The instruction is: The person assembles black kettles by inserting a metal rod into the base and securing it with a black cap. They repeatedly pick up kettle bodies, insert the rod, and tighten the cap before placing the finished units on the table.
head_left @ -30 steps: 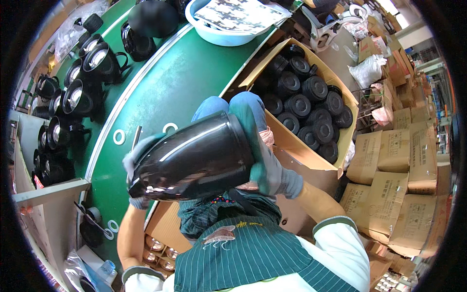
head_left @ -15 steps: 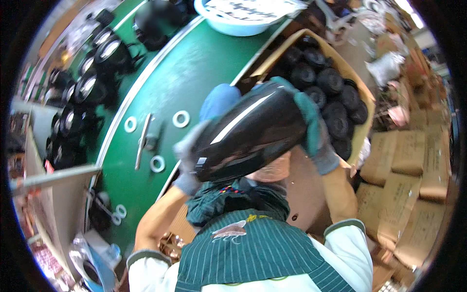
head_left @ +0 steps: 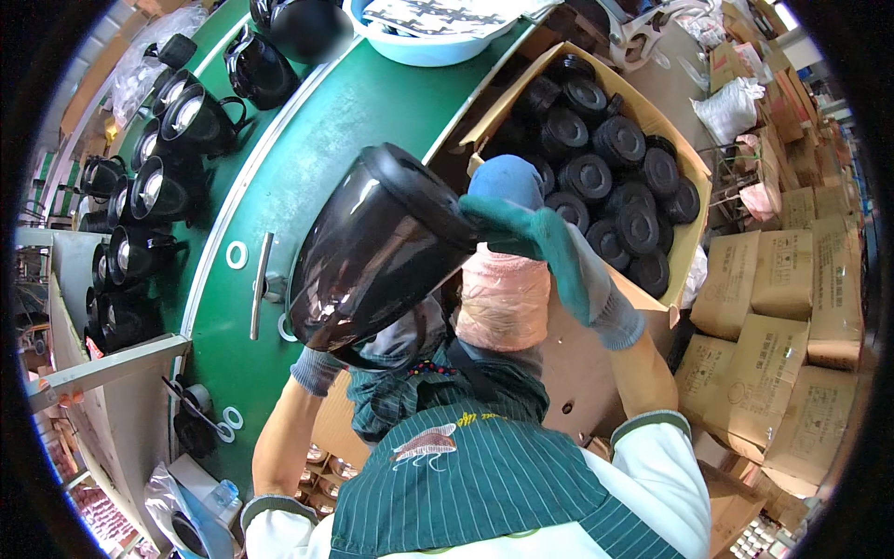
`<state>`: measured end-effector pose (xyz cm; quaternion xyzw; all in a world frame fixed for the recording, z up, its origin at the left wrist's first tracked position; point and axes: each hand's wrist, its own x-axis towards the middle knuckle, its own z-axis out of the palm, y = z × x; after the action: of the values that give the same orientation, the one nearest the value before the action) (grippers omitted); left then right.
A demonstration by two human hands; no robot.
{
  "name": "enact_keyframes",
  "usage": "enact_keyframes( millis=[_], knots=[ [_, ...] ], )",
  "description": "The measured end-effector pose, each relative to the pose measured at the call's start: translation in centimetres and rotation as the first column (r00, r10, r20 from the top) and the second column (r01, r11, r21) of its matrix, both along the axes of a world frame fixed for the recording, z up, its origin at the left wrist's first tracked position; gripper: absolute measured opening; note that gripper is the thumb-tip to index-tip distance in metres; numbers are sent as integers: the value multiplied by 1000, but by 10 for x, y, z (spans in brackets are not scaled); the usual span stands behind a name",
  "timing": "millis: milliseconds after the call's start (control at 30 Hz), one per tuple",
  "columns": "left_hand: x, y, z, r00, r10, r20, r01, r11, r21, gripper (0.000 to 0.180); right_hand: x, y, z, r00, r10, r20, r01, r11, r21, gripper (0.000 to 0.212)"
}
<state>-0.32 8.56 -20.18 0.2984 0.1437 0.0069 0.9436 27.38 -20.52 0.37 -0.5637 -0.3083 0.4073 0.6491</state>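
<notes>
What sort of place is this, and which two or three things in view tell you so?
Probably a factory assembly or packing workshop: black handled jugs line a green worktable, black round lids fill an open box, and cardboard cartons are stacked at right.

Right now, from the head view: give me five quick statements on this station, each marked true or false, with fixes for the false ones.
1. The gloved right hand is at one end of the glossy black jug. True.
2. The jug stands upright. False: it is tilted in front of the person.
3. The open cardboard box holds round black parts. True.
4. A red bucket sits at the far end of the work surface. False: a light blue basin is there, on the green tabletop.
5. A thin metal rod lies over the green tabletop, near white rings. True.
</notes>
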Motion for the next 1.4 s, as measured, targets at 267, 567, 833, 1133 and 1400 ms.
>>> enact_keyframes(
  millis=[267, 567, 833, 1133, 1400],
  knots=[
    [19, -34, 73, 996, -81, 20, 81, 863, -499, 69, -20, 19, 15, 997, -75, 12, 74, 995, 67, 57],
    [8, -62, 2, 976, 155, 153, -158, 987, 6, 62, -32, 26, 7, 947, -189, -260, 234, 960, 155, 76],
    [29, -17, 117, 986, -151, 66, -136, -520, 843, 68, 13, 22, -55, 992, -33, 123, 17, 991, 132, 97],
    [-21, 94, 43, 589, 740, -326, 686, -243, 686, 65, 4, 47, -71, 743, 359, 565, -349, 928, -131, 134],
    [53, 52, 172, 899, 355, -255, 226, 121, 967, 45, 56, 41, -92, 721, 540, 435, -541, 830, -135, 158]
  ],
)
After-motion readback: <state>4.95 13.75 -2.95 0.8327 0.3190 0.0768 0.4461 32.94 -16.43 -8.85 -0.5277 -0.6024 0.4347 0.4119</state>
